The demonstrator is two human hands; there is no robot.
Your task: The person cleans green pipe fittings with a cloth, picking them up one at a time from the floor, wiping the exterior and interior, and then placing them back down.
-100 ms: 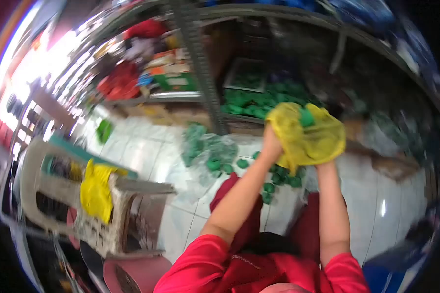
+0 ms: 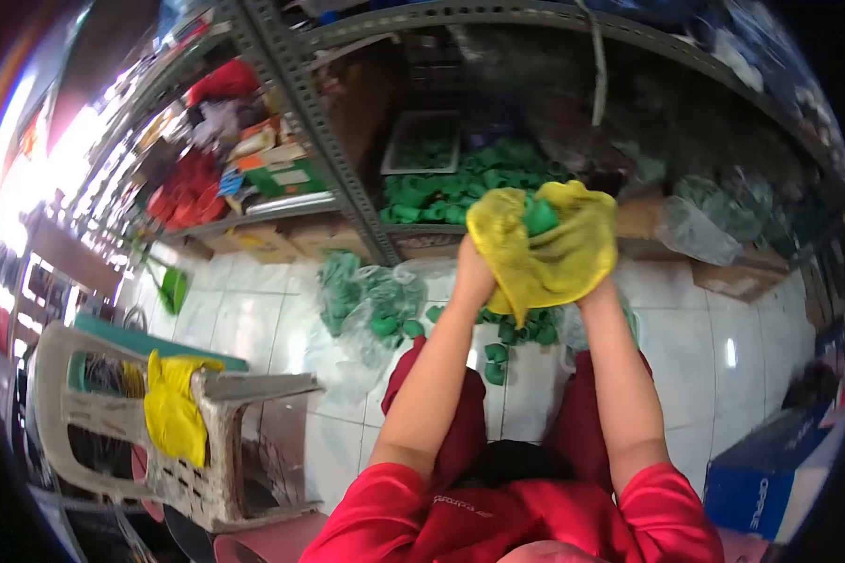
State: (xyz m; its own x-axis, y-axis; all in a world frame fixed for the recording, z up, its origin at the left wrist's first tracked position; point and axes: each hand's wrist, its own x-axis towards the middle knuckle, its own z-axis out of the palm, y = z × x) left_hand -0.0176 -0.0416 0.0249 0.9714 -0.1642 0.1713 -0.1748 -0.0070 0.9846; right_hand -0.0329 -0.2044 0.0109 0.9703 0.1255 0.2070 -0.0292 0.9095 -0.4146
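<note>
A yellow mesh cloth [image 2: 573, 258] is stretched between my two hands in front of the lower shelf. My left hand [image 2: 476, 272] grips its left edge. My right hand [image 2: 598, 291] is at the lower right side, its fingers mostly hidden by the fabric. One green pipe fitting [image 2: 539, 216] sits in the upper part of the cloth. Below, several more green fittings [image 2: 535, 326] lie on the floor between my knees. Behind the cloth, a heap of green fittings [image 2: 498, 174] covers the lower shelf.
Clear plastic bags [image 2: 376, 300] with green fittings lie on the floor to the left. A worn plastic chair [image 2: 225, 394] with a yellow cloth [image 2: 174, 413] stands at left. A metal shelf post [image 2: 319, 141] rises ahead. A blue box [image 2: 760, 479] sits at lower right.
The view has turned, so the shelf, chair and cloth sit further left in the picture. My hands still hold the yellow cloth with the green fitting in it.
</note>
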